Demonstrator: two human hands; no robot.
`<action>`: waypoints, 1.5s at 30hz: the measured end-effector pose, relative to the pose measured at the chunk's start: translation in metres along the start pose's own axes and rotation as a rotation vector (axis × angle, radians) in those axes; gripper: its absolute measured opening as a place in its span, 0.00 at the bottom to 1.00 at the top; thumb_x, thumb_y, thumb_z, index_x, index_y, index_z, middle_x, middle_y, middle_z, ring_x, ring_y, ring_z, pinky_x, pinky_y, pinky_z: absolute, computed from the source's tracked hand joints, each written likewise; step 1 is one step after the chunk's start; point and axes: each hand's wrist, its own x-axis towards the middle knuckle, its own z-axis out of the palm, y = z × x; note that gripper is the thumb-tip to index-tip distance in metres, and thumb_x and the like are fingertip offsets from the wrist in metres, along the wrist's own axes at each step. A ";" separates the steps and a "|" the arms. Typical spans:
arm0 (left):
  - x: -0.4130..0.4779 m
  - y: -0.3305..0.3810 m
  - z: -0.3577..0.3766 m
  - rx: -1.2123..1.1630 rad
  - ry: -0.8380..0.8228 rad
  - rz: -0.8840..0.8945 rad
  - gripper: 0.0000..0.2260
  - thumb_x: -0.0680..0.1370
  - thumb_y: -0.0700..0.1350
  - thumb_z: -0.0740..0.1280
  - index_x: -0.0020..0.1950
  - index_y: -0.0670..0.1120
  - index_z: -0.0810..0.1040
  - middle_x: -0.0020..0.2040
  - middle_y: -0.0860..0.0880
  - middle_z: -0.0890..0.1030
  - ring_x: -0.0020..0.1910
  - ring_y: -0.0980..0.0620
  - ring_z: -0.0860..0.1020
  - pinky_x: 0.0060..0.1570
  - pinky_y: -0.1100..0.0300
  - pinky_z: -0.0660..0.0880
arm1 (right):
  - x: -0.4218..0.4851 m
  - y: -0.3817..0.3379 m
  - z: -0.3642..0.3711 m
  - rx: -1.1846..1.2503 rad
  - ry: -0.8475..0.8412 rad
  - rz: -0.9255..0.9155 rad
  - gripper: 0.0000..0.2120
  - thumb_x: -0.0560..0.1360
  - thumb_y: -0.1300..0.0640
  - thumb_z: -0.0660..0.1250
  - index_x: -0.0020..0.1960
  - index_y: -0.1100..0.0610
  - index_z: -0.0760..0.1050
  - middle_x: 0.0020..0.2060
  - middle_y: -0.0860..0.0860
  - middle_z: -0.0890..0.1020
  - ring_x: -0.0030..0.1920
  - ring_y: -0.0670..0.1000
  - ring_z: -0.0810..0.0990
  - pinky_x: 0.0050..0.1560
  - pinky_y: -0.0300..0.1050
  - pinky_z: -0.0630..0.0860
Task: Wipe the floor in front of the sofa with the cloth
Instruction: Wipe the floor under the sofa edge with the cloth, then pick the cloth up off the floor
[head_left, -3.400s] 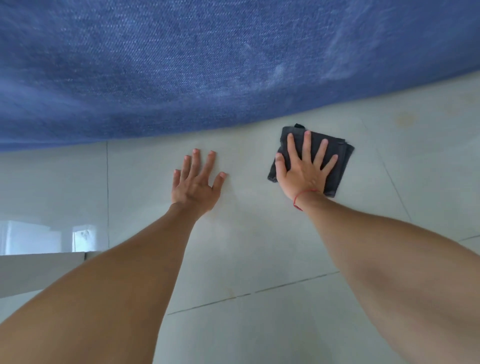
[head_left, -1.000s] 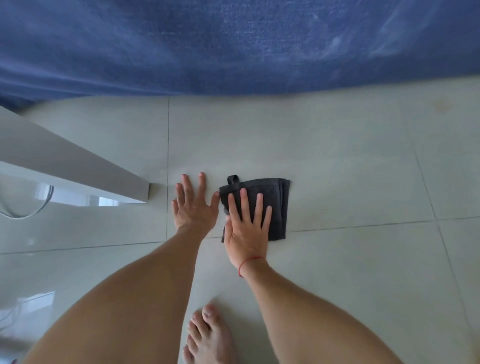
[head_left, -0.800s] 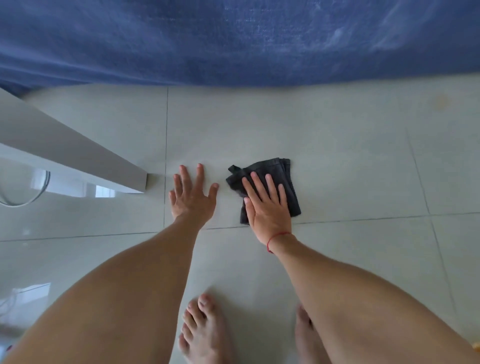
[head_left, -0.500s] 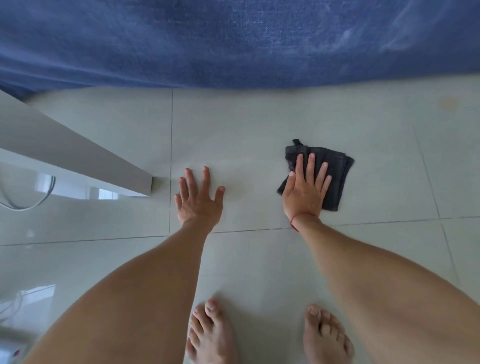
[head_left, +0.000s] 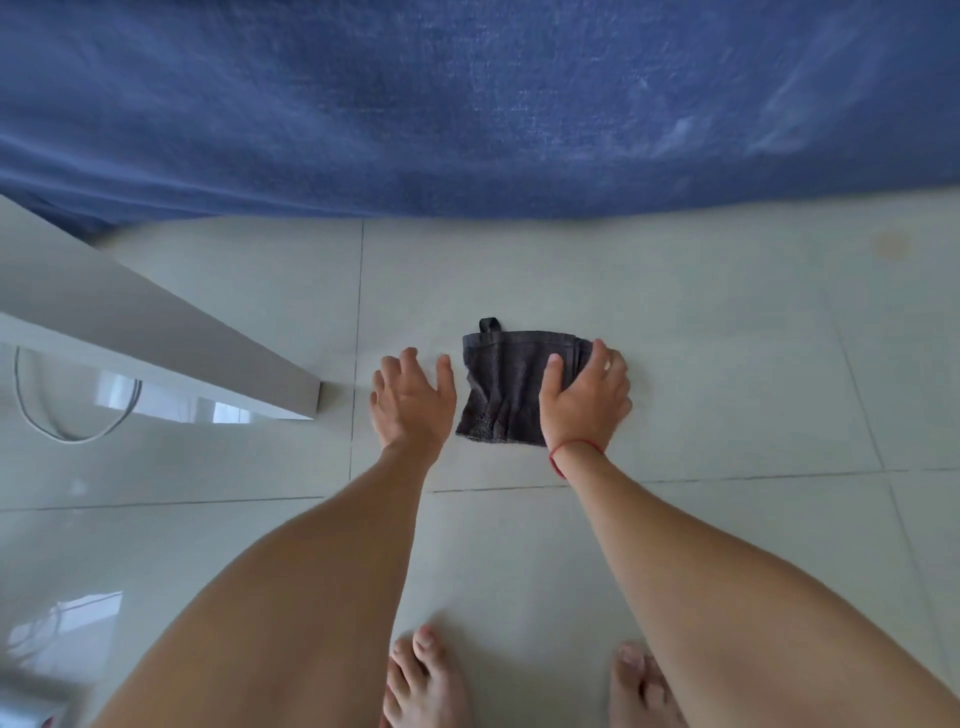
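Observation:
A folded dark grey cloth (head_left: 501, 387) with a small loop at its far corner lies on the pale tiled floor (head_left: 701, 364) in front of the blue sofa (head_left: 467, 104). My right hand (head_left: 584, 397), with a red string at the wrist, curls over the cloth's right edge, thumb on top and fingers around the side. Just left of the cloth is my left hand (head_left: 413, 400), fingers apart and bent; it holds nothing and whether it touches the floor is unclear.
A white low table edge (head_left: 156, 338) juts in from the left, ending close to my left hand. A grey cable (head_left: 67, 434) lies under it. My bare feet (head_left: 426, 680) stand near the bottom edge. A faint stain (head_left: 891, 244) marks the floor at right.
My right hand slid the cloth back to the left, close to my left hand, and now curls around its right edge instead of pressing flat. My left hand's fingers have bent.

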 end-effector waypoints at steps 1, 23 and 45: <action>0.006 0.010 0.001 -0.027 -0.031 -0.014 0.26 0.80 0.59 0.55 0.68 0.41 0.71 0.62 0.42 0.75 0.60 0.43 0.74 0.58 0.50 0.70 | 0.006 0.002 -0.004 -0.047 -0.025 0.099 0.29 0.75 0.42 0.62 0.67 0.61 0.68 0.66 0.60 0.71 0.65 0.61 0.69 0.62 0.54 0.65; -0.054 0.032 0.017 0.006 -0.676 -0.214 0.24 0.75 0.45 0.69 0.69 0.38 0.69 0.62 0.38 0.78 0.60 0.39 0.78 0.57 0.51 0.78 | -0.041 0.021 -0.045 -0.064 -0.564 0.404 0.20 0.75 0.54 0.70 0.63 0.64 0.74 0.62 0.60 0.79 0.63 0.59 0.78 0.59 0.49 0.75; -0.155 0.097 -0.333 -0.620 0.123 0.007 0.18 0.78 0.48 0.62 0.64 0.38 0.73 0.61 0.39 0.77 0.60 0.38 0.76 0.59 0.48 0.75 | -0.118 -0.197 -0.306 0.417 -0.305 -0.342 0.15 0.80 0.55 0.60 0.63 0.62 0.69 0.63 0.62 0.75 0.62 0.61 0.74 0.59 0.48 0.71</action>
